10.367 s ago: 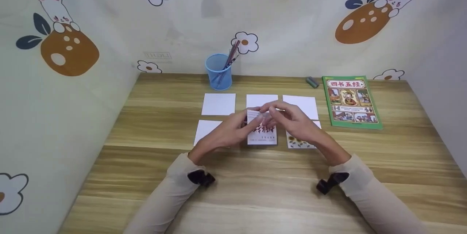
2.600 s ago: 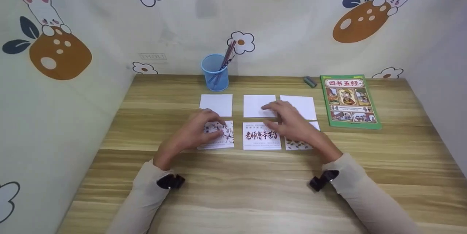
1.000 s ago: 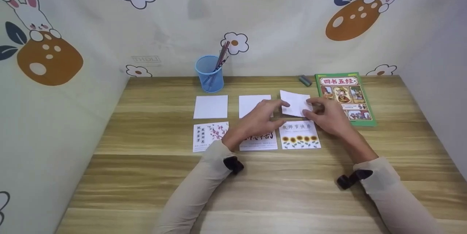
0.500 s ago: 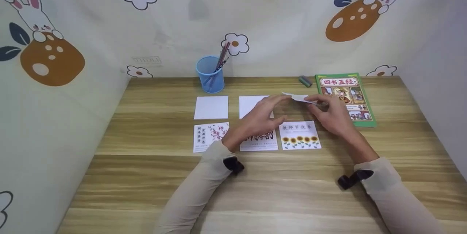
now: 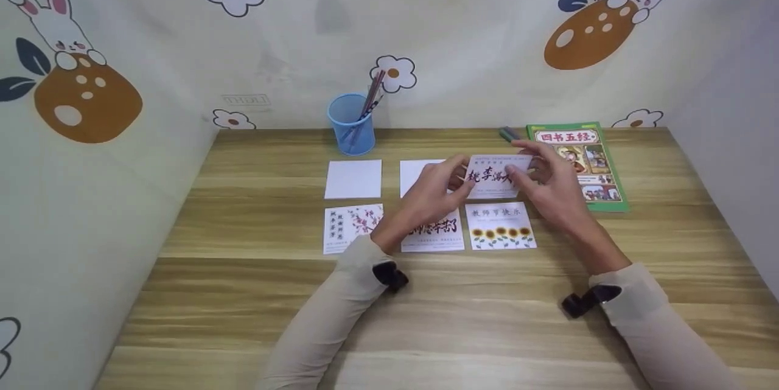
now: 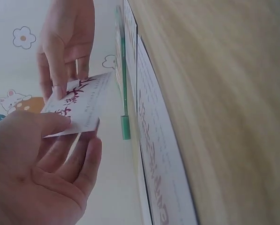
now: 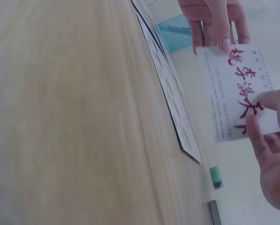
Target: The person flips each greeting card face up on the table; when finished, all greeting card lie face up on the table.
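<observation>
A greeting card [image 5: 487, 187] with dark red brush calligraphy is raised off the table at the right of the back row. My left hand [image 5: 426, 195] pinches its left edge, thumb on the printed face. From the right, my right hand [image 5: 552, 186] pinches the other end, clearly seen in the right wrist view with the calligraphy card [image 7: 226, 89]. Just in front lies a sunflower card [image 5: 501, 226]. My left wrist partly covers another calligraphy card [image 5: 433, 241]; a blossom card [image 5: 352, 229] lies left of that.
Two blank white cards, one at the left [image 5: 353, 179] and one partly behind my left hand [image 5: 419, 172], lie in the back row. A blue mesh cup [image 5: 351, 128] of pencils stands behind them. A green-edged book [image 5: 608, 168] and small dark green object [image 5: 509, 134] are at the right.
The back-right card has been lifted and turned over, from its blank face through edge-on to its calligraphy face. My left hand now pinches its left edge too.
</observation>
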{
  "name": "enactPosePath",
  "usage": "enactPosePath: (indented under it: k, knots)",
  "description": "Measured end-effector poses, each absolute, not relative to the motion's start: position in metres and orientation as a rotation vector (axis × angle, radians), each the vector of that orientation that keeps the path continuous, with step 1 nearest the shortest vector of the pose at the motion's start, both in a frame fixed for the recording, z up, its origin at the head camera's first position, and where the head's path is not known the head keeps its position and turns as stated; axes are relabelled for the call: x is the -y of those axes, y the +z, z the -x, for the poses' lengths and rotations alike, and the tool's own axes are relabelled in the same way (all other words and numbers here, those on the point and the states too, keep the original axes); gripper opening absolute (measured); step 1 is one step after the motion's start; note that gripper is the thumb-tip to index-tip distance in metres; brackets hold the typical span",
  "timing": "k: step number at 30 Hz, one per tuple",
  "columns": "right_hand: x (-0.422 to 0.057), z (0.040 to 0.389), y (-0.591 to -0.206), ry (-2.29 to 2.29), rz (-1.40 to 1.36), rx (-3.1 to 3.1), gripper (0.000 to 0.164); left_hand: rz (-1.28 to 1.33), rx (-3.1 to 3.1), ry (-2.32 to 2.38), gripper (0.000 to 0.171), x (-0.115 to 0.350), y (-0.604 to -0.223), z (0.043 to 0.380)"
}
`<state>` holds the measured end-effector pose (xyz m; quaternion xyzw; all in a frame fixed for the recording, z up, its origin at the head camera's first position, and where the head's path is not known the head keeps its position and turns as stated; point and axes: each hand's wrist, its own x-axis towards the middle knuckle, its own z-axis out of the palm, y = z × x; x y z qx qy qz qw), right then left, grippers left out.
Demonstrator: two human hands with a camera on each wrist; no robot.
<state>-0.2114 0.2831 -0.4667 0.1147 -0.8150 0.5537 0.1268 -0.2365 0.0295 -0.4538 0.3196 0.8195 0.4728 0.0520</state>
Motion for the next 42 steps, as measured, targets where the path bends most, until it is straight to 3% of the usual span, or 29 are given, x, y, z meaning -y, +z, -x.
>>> enactPosePath:
  k: [8,12,15,18,22,32,42]
  knots:
    - [-0.2871,0.2128,-0.4672,1.547,-0.216,2.463,0.056,-0.839,-2.459,1.612,0.029,-0.0309,-0.4561,0.2352]
    - [-0.2887,0.2131,-0.4662,1.472,-0.125,2.52,0.055,-0.812,-2.377,1.657,0.051,-0.0302,-0.4581,0.235]
    - [-0.2886,0.2128,-0.465,1.448,-0.097,2.568,0.042,-0.809,-2.312,1.716,0.064,-0.028,-0.4582,0.2353]
    - [-0.2877,0.2131,-0.4658,1.438,-0.139,2.647,0.034,-0.781,-2.332,1.729,0.052,-0.0262,-0.4578,0.2366]
    - [-0.2872,0.2139,-0.469,1.376,-0.227,2.74,0.039,-0.764,-2.497,1.55,0.032,-0.0251,-0.4588,0.2389]
    - [-0.2907,0.213,-0.4685,1.111,-0.145,2.823,0.038,-0.939,-2.706,0.995,0.044,-0.0244,-0.4601,0.2411]
    - [-0.2903,0.2108,-0.4716,0.971,-0.247,2.865,0.043,-1.009,-2.674,0.89,0.049,-0.0211,-0.4612,0.2406]
